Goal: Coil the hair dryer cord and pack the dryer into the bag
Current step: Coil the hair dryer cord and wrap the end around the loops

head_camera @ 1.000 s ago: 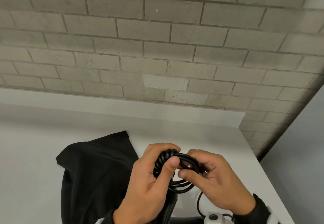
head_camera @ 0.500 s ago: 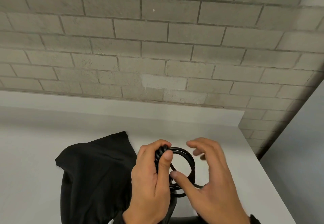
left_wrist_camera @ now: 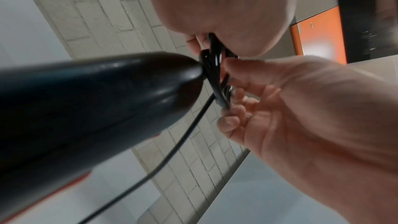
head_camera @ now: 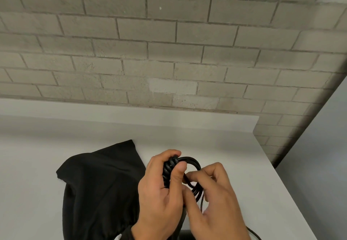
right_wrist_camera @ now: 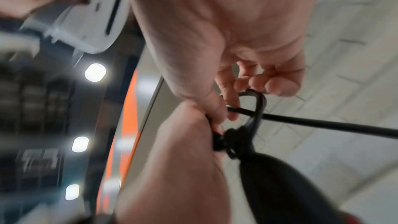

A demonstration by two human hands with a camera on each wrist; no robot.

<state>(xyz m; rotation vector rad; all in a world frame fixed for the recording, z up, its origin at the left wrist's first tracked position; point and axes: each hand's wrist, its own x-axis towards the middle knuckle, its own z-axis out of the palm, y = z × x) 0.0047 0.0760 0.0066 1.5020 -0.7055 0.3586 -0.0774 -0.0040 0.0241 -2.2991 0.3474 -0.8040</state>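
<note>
My left hand (head_camera: pixel 175 160) grips the tightly wound part of the black hair dryer cord (head_camera: pixel 170 170), thumb pressed on top, above the table. A looser cord loop (head_camera: pixel 195 162) sticks out to the right. My right hand (head_camera: pixel 189 182) pinches a strand at that loop with curled fingers. In the left wrist view the black dryer handle (left_wrist_camera: pixel 86 108) hangs under my left hand, and a free cord strand (left_wrist_camera: pixel 172 151) trails down. In the right wrist view the loop (right_wrist_camera: pixel 257 108) and a taut strand (right_wrist_camera: pixel 323 123) show. The black cloth bag (head_camera: pixel 99 192) lies flat, left of my hands.
The white table (head_camera: pixel 244 155) ends against a grey brick wall (head_camera: pixel 169 52) at the back. Its right edge (head_camera: pixel 285 192) runs diagonally close to my right hand. Bare tabletop stretches left of the bag.
My right hand let go of the loop and spread its fingers half a second ago. It has come back and pinches the cord. My left hand kept its grip.
</note>
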